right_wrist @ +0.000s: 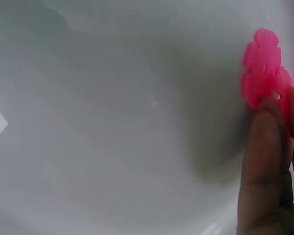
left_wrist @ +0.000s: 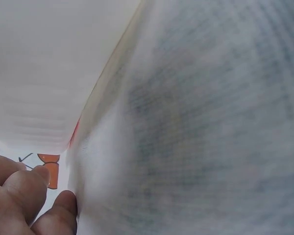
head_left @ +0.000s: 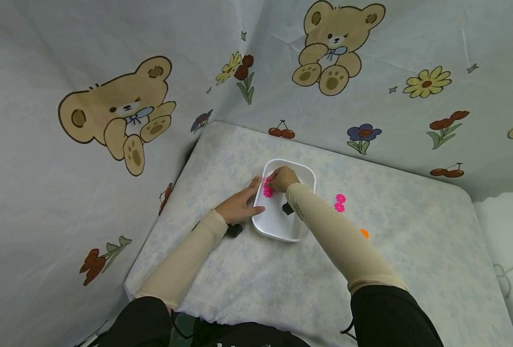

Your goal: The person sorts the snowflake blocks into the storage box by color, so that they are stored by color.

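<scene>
Pinching pink flower-shaped pieces (right_wrist: pixel 262 68) between thumb and fingers of the right hand (head_left: pixel 284 179), low inside the white tray (head_left: pixel 278 226), close to its left wall. At least two visible there, touching; hard to tell whether linked or merely overlapping. Resting at the tray's left side with the left hand (head_left: pixel 238 205): thumb and fingers wide apart, thumb reaching over the rim, fingers stretched along the edge. At the wrists, small dark devices (head_left: pixel 234 230), with beige sleeves (head_left: pixel 184 262) farther up the forearms, then black clothing (head_left: pixel 395 313).

On the tabletop (head_left: pixel 434 270), right of the tray and past the right forearm: two more pink pieces (head_left: pixel 340 203), one just behind the other. Nearer to the person, right beside the sleeve: an orange piece (head_left: pixel 364 233), partly hidden. Across the tabletop, a pale, bluish mottled covering. Along the far and left sides, a whitish curtain (head_left: pixel 195 29) printed with bears, flowers and cherries.
</scene>
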Available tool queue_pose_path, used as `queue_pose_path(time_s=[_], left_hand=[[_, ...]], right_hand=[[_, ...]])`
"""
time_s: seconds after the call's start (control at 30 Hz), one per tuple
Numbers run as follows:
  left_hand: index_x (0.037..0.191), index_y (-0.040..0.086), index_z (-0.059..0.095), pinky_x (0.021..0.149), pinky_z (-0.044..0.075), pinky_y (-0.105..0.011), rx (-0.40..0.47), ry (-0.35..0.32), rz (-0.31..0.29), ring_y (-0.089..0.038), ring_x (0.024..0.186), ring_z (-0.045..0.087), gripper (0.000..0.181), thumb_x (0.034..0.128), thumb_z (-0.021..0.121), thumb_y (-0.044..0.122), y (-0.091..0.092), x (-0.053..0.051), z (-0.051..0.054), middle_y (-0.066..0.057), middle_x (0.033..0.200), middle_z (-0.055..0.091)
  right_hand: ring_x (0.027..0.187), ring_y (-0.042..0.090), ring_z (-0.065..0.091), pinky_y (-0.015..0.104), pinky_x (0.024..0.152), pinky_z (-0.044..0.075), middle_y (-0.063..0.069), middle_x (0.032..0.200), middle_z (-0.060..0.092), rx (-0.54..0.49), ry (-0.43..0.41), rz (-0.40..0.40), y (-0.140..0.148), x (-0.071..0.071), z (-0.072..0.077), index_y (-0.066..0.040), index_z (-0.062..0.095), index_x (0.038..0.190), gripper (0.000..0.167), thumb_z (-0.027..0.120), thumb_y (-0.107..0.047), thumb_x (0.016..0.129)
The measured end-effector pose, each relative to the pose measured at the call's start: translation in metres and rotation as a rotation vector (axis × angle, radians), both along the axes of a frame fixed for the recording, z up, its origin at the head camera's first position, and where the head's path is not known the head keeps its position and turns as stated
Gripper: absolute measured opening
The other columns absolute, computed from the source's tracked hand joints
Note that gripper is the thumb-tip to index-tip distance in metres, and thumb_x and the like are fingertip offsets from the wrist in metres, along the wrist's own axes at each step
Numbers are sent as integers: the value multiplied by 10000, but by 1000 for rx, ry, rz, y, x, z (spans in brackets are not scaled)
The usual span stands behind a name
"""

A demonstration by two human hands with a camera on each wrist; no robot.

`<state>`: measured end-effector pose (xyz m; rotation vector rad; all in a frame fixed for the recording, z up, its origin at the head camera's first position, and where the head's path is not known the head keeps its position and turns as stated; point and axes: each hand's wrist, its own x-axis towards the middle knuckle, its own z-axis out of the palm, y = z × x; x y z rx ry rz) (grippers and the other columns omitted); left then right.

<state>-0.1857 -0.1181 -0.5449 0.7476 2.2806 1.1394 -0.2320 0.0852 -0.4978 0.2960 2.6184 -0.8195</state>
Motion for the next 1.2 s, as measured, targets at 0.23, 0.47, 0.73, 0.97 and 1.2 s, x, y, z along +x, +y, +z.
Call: queue_pose_path(time_s=[0.23, 0.47, 0.73, 0.97, 1.2], left_hand=[[1672, 380, -30, 1310, 210, -483, -6, -6, -4, -201, 1630, 88, 927, 1028, 632, 451, 0, 1, 3, 150, 1750, -75], [1672, 378, -26, 1313, 203, -479, -6, -1, 0, -199, 1630, 86, 936, 1019, 638, 476, 2, 1, 4, 141, 1755, -68], [1663, 411, -22, 1312, 201, -492, -3, -26, 24, -201, 1632, 97, 935, 1018, 653, 439, 3, 2, 3, 170, 1749, -67], [1655, 438, -20, 1311, 195, -507, 0, -44, 39, -203, 1633, 86, 937, 1012, 662, 442, 4, 4, 3, 189, 1742, -69], [1658, 436, -18, 1309, 189, -520, -19, -44, 50, -214, 1634, 84, 940, 1008, 661, 454, 4, 4, 4, 200, 1737, -73]], right_hand=[[889, 210, 629, 334, 794, 520, 75, 1030, 794, 35, 23, -1, 0, 0, -4, -117, 814, 1019, 156, 814, -207, 892], [934, 219, 649, 369, 849, 552, 86, 1093, 788, 4, 32, -30, 5, 4, -3, -110, 807, 1052, 204, 834, -213, 878], [865, 173, 643, 283, 753, 536, 78, 1007, 782, -46, 35, -34, 16, 10, 8, -84, 804, 1047, 168, 803, -189, 915], [735, 103, 646, 230, 673, 508, 15, 810, 746, -76, 45, -51, 31, 14, 22, -80, 804, 1030, 169, 805, -211, 924], [808, 125, 687, 263, 763, 551, 121, 1026, 784, -94, 7, -63, 45, 18, 34, -81, 789, 1066, 185, 787, -222, 946]])
